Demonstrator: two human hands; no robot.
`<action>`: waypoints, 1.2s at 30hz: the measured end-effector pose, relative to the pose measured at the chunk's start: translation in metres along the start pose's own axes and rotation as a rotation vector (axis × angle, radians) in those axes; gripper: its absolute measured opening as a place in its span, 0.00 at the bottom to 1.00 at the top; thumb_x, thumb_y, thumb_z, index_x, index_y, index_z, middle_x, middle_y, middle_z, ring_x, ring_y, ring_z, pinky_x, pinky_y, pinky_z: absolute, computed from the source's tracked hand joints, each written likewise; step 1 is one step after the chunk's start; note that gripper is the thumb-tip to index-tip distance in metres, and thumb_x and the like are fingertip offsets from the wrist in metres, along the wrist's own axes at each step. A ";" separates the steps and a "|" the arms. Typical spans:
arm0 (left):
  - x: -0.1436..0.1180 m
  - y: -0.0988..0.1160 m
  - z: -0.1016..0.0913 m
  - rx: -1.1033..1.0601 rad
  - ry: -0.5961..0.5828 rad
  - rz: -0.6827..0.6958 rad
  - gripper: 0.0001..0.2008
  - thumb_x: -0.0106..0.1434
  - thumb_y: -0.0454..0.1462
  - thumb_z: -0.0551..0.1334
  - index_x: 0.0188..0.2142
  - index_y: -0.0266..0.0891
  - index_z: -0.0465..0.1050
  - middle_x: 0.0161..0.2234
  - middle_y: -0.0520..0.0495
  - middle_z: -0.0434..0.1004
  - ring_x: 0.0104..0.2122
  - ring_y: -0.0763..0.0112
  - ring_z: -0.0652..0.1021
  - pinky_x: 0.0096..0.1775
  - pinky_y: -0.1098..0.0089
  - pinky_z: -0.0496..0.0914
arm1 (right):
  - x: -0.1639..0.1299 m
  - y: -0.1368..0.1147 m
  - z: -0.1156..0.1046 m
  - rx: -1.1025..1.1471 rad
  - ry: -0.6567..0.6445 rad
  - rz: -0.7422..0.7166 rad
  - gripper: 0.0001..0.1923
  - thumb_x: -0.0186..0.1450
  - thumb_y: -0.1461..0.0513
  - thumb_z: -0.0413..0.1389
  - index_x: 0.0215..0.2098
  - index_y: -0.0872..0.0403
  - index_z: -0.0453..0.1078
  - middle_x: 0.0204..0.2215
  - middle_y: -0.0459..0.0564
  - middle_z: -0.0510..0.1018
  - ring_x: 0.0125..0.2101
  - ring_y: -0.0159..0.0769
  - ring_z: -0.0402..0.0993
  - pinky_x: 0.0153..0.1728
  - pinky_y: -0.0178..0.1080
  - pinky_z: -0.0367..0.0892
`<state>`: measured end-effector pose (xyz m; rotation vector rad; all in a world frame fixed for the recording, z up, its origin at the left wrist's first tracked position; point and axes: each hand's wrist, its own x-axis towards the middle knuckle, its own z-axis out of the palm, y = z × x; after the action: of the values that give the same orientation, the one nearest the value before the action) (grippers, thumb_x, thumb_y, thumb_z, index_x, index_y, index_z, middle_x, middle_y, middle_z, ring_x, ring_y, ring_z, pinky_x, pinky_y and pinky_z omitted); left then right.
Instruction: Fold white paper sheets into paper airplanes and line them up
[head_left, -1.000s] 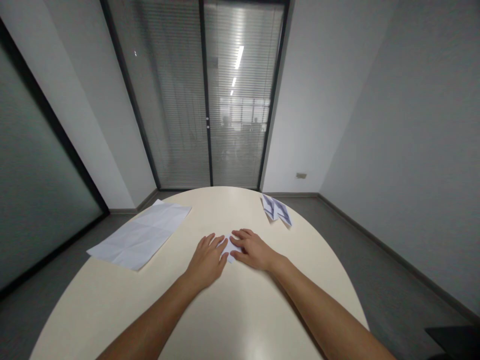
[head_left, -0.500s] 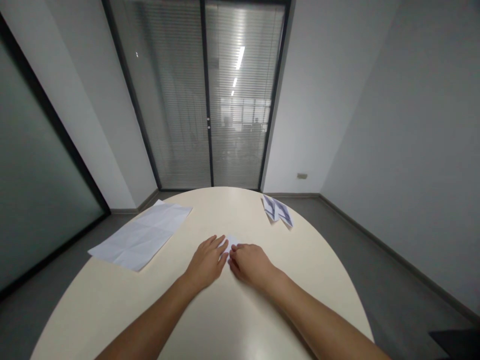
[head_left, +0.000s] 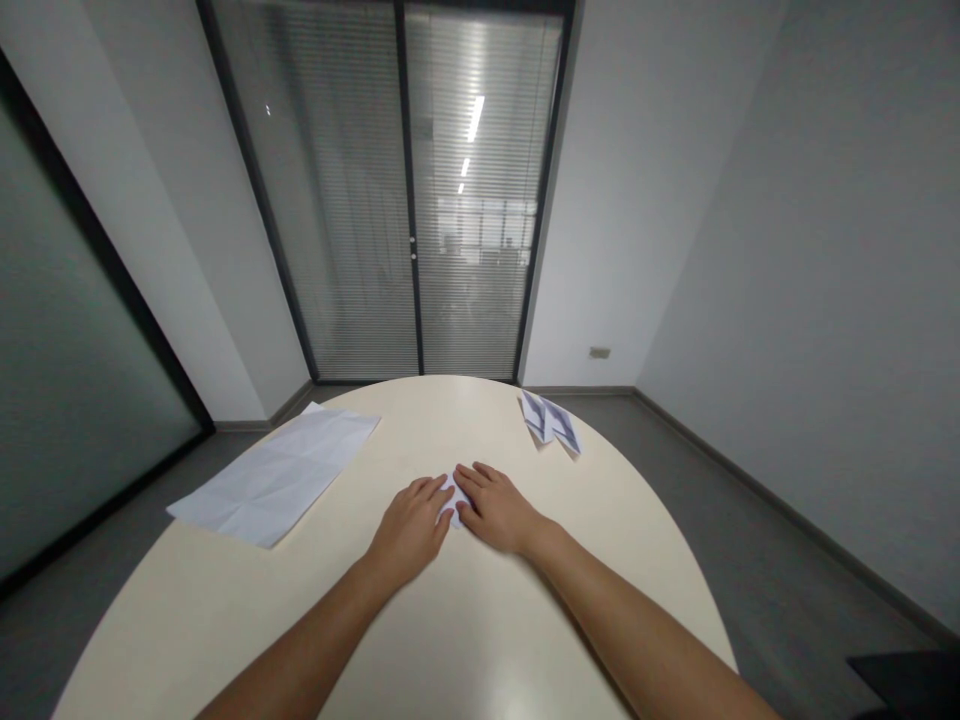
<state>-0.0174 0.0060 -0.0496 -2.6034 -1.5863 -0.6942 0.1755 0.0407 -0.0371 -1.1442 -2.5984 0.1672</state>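
My right hand [head_left: 496,508] has slid forward over the small folded paper [head_left: 450,497]; my left hand [head_left: 411,523] presses it flat-palmed. Both hands hide most of it.

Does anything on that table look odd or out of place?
Only one thing: the creased sheet hangs over the table edge at left. Both hands, left and right, press flat on a small folded paper.

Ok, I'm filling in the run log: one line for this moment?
left hand: flat on small folded paper | right hand: flat on it | creased sheet: left | table
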 end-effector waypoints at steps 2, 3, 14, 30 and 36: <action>-0.001 -0.001 0.001 0.010 0.006 -0.033 0.18 0.70 0.38 0.54 0.56 0.40 0.73 0.58 0.41 0.73 0.56 0.56 0.71 0.57 0.54 0.67 | -0.001 0.001 -0.006 0.015 -0.011 -0.051 0.26 0.71 0.57 0.48 0.64 0.60 0.63 0.63 0.61 0.67 0.62 0.50 0.61 0.62 0.50 0.56; -0.001 -0.001 0.002 0.016 0.004 -0.046 0.18 0.70 0.39 0.55 0.56 0.40 0.73 0.59 0.41 0.73 0.56 0.56 0.71 0.57 0.54 0.67 | -0.002 0.001 -0.010 0.018 -0.020 -0.075 0.25 0.71 0.56 0.50 0.63 0.59 0.65 0.62 0.62 0.68 0.61 0.49 0.63 0.61 0.49 0.58; -0.003 -0.002 -0.001 0.012 -0.003 -0.060 0.19 0.67 0.43 0.59 0.54 0.40 0.74 0.58 0.42 0.74 0.56 0.55 0.72 0.57 0.54 0.67 | -0.001 -0.006 -0.024 -0.012 -0.019 0.038 0.12 0.68 0.57 0.55 0.46 0.53 0.76 0.48 0.56 0.78 0.47 0.44 0.71 0.49 0.43 0.64; -0.003 -0.003 0.004 -0.148 0.093 -0.123 0.22 0.62 0.41 0.65 0.55 0.41 0.71 0.54 0.41 0.76 0.54 0.55 0.73 0.57 0.54 0.66 | 0.006 0.001 0.001 0.391 0.162 0.434 0.15 0.58 0.61 0.65 0.42 0.56 0.73 0.38 0.53 0.78 0.37 0.39 0.72 0.40 0.39 0.66; -0.003 -0.008 0.009 -0.263 0.140 -0.229 0.40 0.59 0.41 0.67 0.67 0.37 0.54 0.55 0.36 0.74 0.54 0.53 0.74 0.55 0.54 0.68 | 0.012 0.014 0.011 0.694 0.190 0.311 0.16 0.60 0.64 0.60 0.47 0.53 0.69 0.31 0.44 0.75 0.28 0.32 0.68 0.30 0.34 0.64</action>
<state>-0.0220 0.0098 -0.0607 -2.4902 -1.8813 -1.1455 0.1743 0.0586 -0.0480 -1.1932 -1.9230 0.8952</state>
